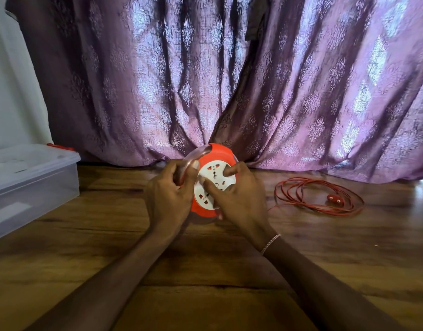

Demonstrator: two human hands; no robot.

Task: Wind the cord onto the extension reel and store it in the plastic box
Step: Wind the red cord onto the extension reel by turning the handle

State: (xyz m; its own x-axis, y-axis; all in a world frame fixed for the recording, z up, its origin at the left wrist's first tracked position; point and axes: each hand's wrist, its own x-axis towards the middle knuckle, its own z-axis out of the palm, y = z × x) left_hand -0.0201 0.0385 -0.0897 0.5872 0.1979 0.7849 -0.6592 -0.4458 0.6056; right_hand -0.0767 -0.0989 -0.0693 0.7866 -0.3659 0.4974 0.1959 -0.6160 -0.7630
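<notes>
Reel upright over floor. Left grip clenched round clear handle; right grip curled onto white socket face. We'd hold handle still, turn face steadily, let loose cord at right feed untangled; plastic box waits left

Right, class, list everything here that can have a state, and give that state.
extension reel: held on edge in both hands
cord: loose coils on the floor
plug: unplugged, on the floor
plastic box: lid on
left hand: grips reel's clear handle
right hand: grips reel's white face
curtain: drawn shut
</notes>
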